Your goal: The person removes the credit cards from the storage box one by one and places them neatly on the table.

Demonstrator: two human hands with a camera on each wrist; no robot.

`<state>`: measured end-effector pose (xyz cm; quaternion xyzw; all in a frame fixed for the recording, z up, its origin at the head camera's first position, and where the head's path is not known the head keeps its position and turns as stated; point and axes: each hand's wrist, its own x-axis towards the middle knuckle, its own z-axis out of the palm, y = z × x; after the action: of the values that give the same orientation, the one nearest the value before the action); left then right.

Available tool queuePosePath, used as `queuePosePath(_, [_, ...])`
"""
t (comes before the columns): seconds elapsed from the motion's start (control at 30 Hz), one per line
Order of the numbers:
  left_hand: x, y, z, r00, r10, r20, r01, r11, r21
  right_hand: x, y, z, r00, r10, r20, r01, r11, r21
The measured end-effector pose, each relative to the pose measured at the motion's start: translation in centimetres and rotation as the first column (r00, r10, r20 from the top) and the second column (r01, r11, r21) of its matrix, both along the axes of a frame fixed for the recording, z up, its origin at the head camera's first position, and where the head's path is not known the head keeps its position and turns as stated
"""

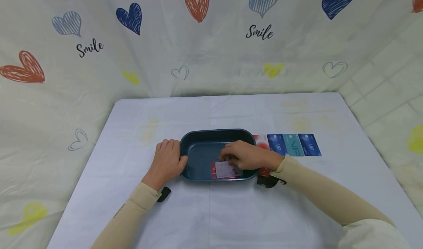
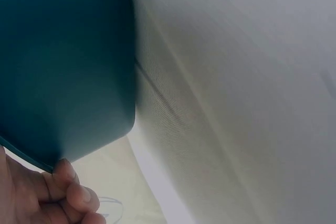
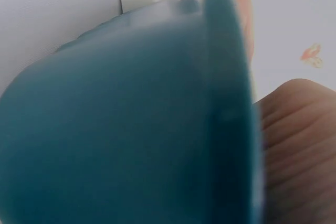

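A dark teal tray (image 1: pixel 211 180) with raised walls stands on the table. My left hand (image 1: pixel 166 162) grips its left end, thumb over the rim and fingers outside; in the left wrist view, curled fingertips (image 2: pixel 65 171) meet the rim. My right hand (image 1: pixel 246 155) reaches over the right wall into the tray, its fingers bent and pinching a pale pinkish card (image 1: pixel 224 170) near its upper right corner. Below that card a red card (image 1: pixel 213 171) shows partly. In the right wrist view the tray's outer wall (image 3: pixel 115 114) hides the fingertips.
Right of the tray, a row holds a red-and-white card (image 1: pixel 262 140), a blue card (image 1: pixel 277 144), a teal VIP card (image 1: pixel 293 145) and another blue card (image 1: pixel 310 145). Another red card (image 1: pixel 264 172) shows partly under my right wrist. A heart-printed curtain (image 1: pixel 218 50) hangs behind the table.
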<state>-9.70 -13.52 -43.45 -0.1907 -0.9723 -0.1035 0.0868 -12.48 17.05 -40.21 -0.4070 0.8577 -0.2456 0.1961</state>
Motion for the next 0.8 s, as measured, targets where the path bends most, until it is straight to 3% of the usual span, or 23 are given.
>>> queuePosePath(0.27, [0.1, 0.0, 0.0, 1.0, 0.004, 0.002, -0.004, 1.0, 0.001, 0.4, 0.0, 0.4, 0.997, 0.025, -0.073, -0.026, 0.999, -0.023])
queuePosePath(0.8, [0.3, -0.2, -0.1, 1.0, 0.0, -0.018, 0.0, 1.0, 0.011, 1.3, -0.1, 1.1, 0.995, -0.017, -0.102, 0.019, 1.0, 0.021])
